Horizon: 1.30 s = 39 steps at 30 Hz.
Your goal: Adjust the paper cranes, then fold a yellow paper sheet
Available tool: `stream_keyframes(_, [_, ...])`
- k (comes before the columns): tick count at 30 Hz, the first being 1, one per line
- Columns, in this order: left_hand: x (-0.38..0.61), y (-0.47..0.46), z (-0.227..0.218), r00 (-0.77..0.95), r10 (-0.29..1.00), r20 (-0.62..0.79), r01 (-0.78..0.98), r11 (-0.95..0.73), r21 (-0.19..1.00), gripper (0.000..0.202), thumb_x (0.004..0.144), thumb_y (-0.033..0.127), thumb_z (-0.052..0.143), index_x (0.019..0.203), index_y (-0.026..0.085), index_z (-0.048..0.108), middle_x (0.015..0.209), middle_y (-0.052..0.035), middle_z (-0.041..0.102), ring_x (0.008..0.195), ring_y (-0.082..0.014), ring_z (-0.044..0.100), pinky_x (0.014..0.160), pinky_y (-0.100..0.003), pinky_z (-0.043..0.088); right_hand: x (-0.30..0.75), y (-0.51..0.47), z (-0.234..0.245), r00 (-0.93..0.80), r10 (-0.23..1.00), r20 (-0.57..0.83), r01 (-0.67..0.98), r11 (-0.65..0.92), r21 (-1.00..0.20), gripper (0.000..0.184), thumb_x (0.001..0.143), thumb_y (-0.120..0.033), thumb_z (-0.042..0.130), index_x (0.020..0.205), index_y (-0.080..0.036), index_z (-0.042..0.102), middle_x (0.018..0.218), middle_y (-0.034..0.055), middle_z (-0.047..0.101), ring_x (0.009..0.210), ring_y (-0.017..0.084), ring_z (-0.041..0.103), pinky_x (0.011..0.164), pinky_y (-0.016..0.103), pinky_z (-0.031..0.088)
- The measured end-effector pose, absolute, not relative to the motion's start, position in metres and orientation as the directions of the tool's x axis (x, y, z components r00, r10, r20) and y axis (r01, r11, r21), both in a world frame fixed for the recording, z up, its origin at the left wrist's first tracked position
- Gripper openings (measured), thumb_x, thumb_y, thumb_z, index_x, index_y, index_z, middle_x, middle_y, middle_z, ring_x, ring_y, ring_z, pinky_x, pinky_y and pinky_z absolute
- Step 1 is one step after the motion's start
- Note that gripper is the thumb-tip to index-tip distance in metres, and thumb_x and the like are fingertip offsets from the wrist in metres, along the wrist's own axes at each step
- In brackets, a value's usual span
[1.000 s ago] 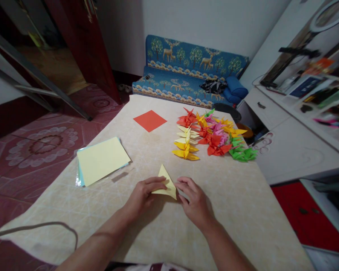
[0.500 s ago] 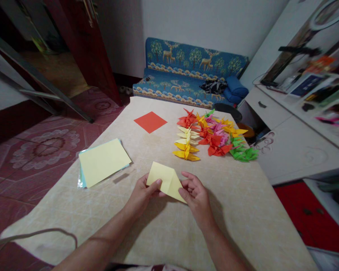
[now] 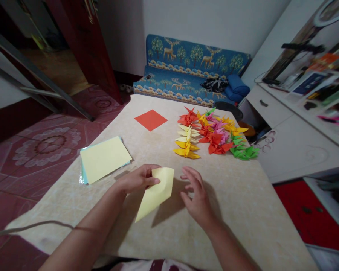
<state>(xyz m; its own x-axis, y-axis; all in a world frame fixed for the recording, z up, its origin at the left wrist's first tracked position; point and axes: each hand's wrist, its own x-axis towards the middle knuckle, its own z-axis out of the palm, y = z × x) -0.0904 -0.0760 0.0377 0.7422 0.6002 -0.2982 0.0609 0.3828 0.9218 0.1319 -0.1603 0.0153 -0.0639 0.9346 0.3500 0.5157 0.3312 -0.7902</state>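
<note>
Between its thumb and fingers, my left hand (image 3: pixel 142 178) grips a folded sheet of pale yellow paper (image 3: pixel 159 190) above the table. One pointed corner of the paper hangs down toward me, and the fingers behind it are partly hidden. My right hand (image 3: pixel 196 197) hovers just right of the paper without touching it, fingers curved and apart, holding nothing. Beyond the hands stand rows of folded paper cranes (image 3: pixel 214 137) in red, orange, yellow, pink and green. A red paper square (image 3: pixel 151 120) lies flat toward the far edge.
A stack of paper (image 3: pixel 106 160), pale yellow on top with blue below and clear plastic at its edge, lies at the table's left. The cream tablecloth (image 3: pixel 237 210) covers the table. A blue sofa (image 3: pixel 183 81) stands behind, a white cabinet (image 3: pixel 296 139) to the right.
My right hand has let go of the yellow paper and sits apart from it. My left hand has turned the paper, so its point now faces down and left.
</note>
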Motion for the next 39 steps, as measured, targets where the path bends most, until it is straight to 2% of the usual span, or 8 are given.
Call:
stream_keyframes(6, [-0.063, -0.059, 0.04, 0.908, 0.34, -0.247, 0.19, 0.192, 0.963, 0.044, 0.077, 0.03, 0.065, 0.117, 0.014, 0.056, 0.078, -0.0031, 0.065, 0.059, -0.0094, 0.056, 0.052, -0.018, 0.042, 0.137, -0.157, 0.011, -0.281, 0.751, 0.598, 0.534, 0.639, -0.553, 0.062, 0.075, 0.008, 0.043, 0.12, -0.033, 0.053, 0.127, 0.0062, 0.044, 0.108, 0.017, 0.052, 0.08, 0.031, 0.05])
stream_keyframes(10, [-0.052, -0.061, 0.038, 0.717, 0.694, -0.068, 0.238, -0.152, 0.959, 0.036, 0.082, 0.025, 0.058, 0.115, 0.014, 0.057, 0.081, -0.0057, 0.067, 0.067, -0.0136, 0.061, 0.059, -0.024, 0.049, 0.145, -0.163, 0.004, -0.26, 0.724, 0.638, 0.637, 0.625, -0.45, 0.043, 0.078, 0.005, 0.045, 0.106, -0.023, 0.061, 0.1, 0.007, 0.054, 0.092, 0.017, 0.056, 0.072, 0.029, 0.051])
stream_keyframes(12, [-0.055, -0.076, 0.04, 0.476, 0.855, 0.207, 0.328, -0.39, 0.86, 0.027, 0.085, 0.021, 0.052, 0.111, 0.016, 0.06, 0.097, -0.0097, 0.067, 0.086, -0.0175, 0.063, 0.076, -0.031, 0.051, 0.15, -0.17, 0.002, -0.267, 0.737, 0.62, 0.705, 0.589, -0.395, 0.037, 0.079, 0.003, 0.045, 0.103, -0.019, 0.063, 0.093, 0.0078, 0.055, 0.086, 0.017, 0.056, 0.069, 0.028, 0.051])
stream_keyframes(14, [-0.062, -0.103, 0.037, 0.459, 0.82, 0.341, 0.431, -0.541, 0.722, 0.028, 0.088, 0.021, 0.049, 0.113, 0.018, 0.06, 0.11, -0.0115, 0.064, 0.101, -0.0197, 0.059, 0.087, -0.036, 0.048, 0.153, -0.179, 0.001, -0.304, 0.768, 0.564, 0.748, 0.559, -0.358, 0.032, 0.081, 0.001, 0.045, 0.101, -0.017, 0.064, 0.09, 0.0082, 0.057, 0.083, 0.017, 0.056, 0.068, 0.028, 0.05])
stream_keyframes(18, [-0.075, -0.162, 0.015, 0.722, 0.644, 0.253, 0.516, -0.745, 0.423, 0.056, 0.087, 0.037, 0.049, 0.138, 0.018, 0.037, 0.141, -0.0149, 0.042, 0.13, -0.027, 0.037, 0.104, -0.047, 0.035, 0.159, -0.196, 0.0, -0.366, 0.815, 0.449, 0.77, 0.536, -0.347, 0.029, 0.084, -0.004, 0.046, 0.103, -0.018, 0.064, 0.089, 0.0078, 0.06, 0.083, 0.017, 0.055, 0.071, 0.03, 0.049])
stream_keyframes(24, [-0.079, -0.188, -0.011, 0.744, 0.648, 0.162, 0.603, -0.756, 0.255, 0.072, 0.085, 0.049, 0.048, 0.143, 0.012, 0.026, 0.148, -0.0162, 0.029, 0.137, -0.0293, 0.021, 0.108, -0.049, 0.029, 0.165, -0.198, 0.003, -0.453, 0.812, 0.368, 0.745, 0.571, -0.345, 0.027, 0.086, -0.01, 0.049, 0.103, -0.023, 0.065, 0.092, 0.0063, 0.062, 0.088, 0.018, 0.053, 0.076, 0.034, 0.046])
stream_keyframes(32, [-0.087, -0.204, -0.002, 0.7, 0.669, 0.249, 0.572, -0.734, 0.365, 0.04, 0.09, 0.021, 0.047, 0.13, 0.017, 0.049, 0.139, -0.011, 0.046, 0.133, -0.0242, 0.034, 0.105, -0.043, 0.038, 0.178, -0.186, 0.001, -0.601, 0.746, 0.288, 0.624, 0.663, -0.414, 0.034, 0.088, -0.009, 0.043, 0.113, -0.025, 0.06, 0.099, 0.0069, 0.061, 0.093, 0.019, 0.054, 0.079, 0.037, 0.045])
stream_keyframes(39, [-0.084, -0.203, -0.007, 0.643, 0.699, 0.311, 0.533, -0.701, 0.474, 0.034, 0.088, 0.015, 0.049, 0.122, 0.017, 0.056, 0.133, -0.0101, 0.053, 0.13, -0.0227, 0.039, 0.104, -0.042, 0.041, 0.173, -0.157, 0.01, -0.513, 0.818, 0.262, 0.541, 0.545, -0.641, 0.002, 0.08, -0.024, 0.066, 0.08, -0.022, 0.068, 0.076, 0.0008, 0.065, 0.077, 0.015, 0.059, 0.074, 0.031, 0.044])
